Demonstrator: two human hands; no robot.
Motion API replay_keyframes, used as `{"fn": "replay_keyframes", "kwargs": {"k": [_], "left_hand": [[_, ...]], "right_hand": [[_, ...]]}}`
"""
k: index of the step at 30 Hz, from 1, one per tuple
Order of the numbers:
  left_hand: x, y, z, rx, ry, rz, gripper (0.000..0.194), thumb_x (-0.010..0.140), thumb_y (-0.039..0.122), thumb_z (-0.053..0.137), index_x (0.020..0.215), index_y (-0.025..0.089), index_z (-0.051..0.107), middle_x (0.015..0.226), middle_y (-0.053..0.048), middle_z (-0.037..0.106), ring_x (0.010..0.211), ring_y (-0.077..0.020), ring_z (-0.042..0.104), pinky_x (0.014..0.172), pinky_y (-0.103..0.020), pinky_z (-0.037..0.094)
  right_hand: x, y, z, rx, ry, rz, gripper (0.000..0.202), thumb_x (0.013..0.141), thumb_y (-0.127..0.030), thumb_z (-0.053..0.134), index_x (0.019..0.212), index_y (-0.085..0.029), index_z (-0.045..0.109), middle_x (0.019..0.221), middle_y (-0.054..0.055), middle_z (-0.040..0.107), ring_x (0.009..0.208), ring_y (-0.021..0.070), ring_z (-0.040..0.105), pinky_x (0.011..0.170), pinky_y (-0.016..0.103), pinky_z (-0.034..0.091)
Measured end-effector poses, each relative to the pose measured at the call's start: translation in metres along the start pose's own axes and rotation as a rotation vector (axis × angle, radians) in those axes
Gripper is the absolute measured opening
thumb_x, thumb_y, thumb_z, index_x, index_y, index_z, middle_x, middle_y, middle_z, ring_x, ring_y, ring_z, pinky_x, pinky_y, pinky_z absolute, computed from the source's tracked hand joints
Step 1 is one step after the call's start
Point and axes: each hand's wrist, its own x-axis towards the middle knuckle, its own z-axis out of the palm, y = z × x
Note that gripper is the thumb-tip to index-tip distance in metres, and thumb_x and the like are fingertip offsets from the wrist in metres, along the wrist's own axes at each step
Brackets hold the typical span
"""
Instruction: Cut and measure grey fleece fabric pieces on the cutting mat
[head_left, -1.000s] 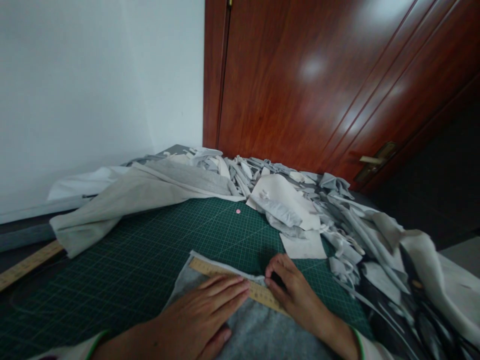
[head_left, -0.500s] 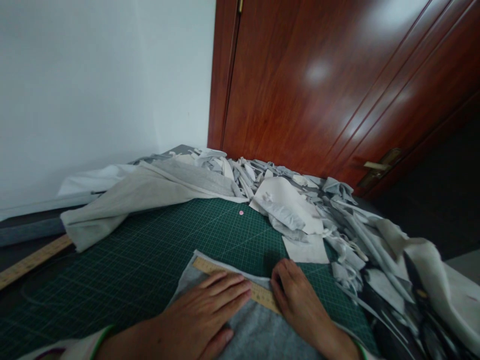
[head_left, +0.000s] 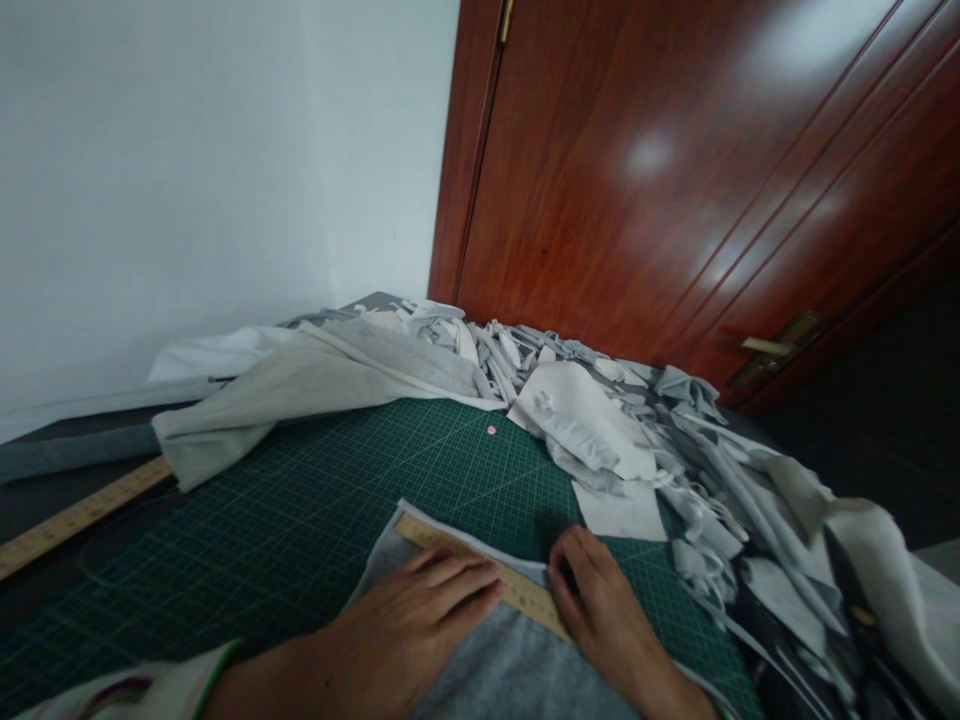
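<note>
A short wooden ruler [head_left: 529,597] lies along the far edge of a grey cloth [head_left: 502,665] on the green cutting mat [head_left: 450,460]. My left hand [head_left: 420,620] rests flat over the ruler and cloth, its fingers stretched out to the right and the thumb hidden. At the ruler's right part, my right hand [head_left: 604,605] has its fingers curled in a pinch at the cloth's far edge. The edge between those fingertips is mostly hidden.
Grey and white fabric scraps [head_left: 495,350] pile up behind and to the right. A long beige cloth [head_left: 300,390] and a longer ruler [head_left: 82,512] lie left. Black scissors [head_left: 862,620] are at right. A pink dot [head_left: 491,430] sits on the mat, before a wooden door [head_left: 600,180].
The view has shifted slightly, so the surroundings appear a little farther right. My left thumb, visible before, is now out of sight. My right hand stays at the cloth's edge.
</note>
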Motion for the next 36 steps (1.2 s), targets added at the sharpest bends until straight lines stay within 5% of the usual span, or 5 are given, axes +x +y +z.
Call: {"fn": "replay_keyframes", "kwargs": {"k": [7,13,17,29,36], "left_hand": [[-0.004,0.0,0.009,0.082,0.06,0.048,0.066,0.08,0.004,0.048,0.145,0.014,0.04,0.149,-0.006,0.049,0.135,-0.0221,0.047,0.115,-0.035,0.036],[-0.004,0.003,0.002,-0.004,0.068,0.017,0.057,0.089,0.01,0.048,0.145,0.015,0.042,0.149,-0.007,0.049,0.136,-0.0216,0.046,0.115,-0.035,0.035],[-0.003,0.003,0.006,-0.009,0.097,0.001,0.054,0.091,0.01,0.048,0.145,0.014,0.042,0.147,-0.008,0.052,0.135,-0.0208,0.047,0.115,-0.034,0.036],[0.003,0.009,-0.015,-0.024,-0.009,-0.034,0.055,0.087,0.01,0.054,0.141,0.008,0.047,0.146,-0.012,0.05,0.135,-0.0233,0.048,0.114,-0.035,0.038],[0.003,0.01,-0.01,-0.081,0.04,-0.035,0.051,0.089,0.012,0.053,0.14,0.008,0.048,0.143,-0.014,0.054,0.134,-0.0252,0.049,0.113,-0.037,0.04]], "right_hand": [[0.001,0.002,-0.003,-0.014,-0.079,0.002,0.014,0.096,-0.013,0.039,0.091,-0.02,0.05,0.092,0.007,0.056,0.088,0.0219,0.057,0.08,0.041,0.05],[0.009,-0.014,-0.053,-0.109,-0.445,-0.004,0.014,0.095,-0.015,0.046,0.103,-0.021,0.057,0.104,0.008,0.062,0.098,0.0228,0.063,0.087,0.038,0.053],[0.021,-0.032,-0.078,-0.205,-0.564,-0.019,0.02,0.092,-0.014,0.052,0.109,-0.023,0.059,0.109,0.007,0.065,0.103,0.0249,0.063,0.09,0.039,0.052],[0.068,-0.029,-0.011,0.071,-0.429,-0.079,0.003,0.092,-0.019,0.053,0.094,-0.021,0.052,0.091,0.002,0.058,0.086,0.0176,0.057,0.078,0.031,0.046],[0.06,-0.031,0.003,0.198,-0.341,-0.231,0.021,0.089,-0.005,0.046,0.097,-0.022,0.054,0.096,0.002,0.053,0.09,0.0154,0.054,0.08,0.028,0.043]]}}
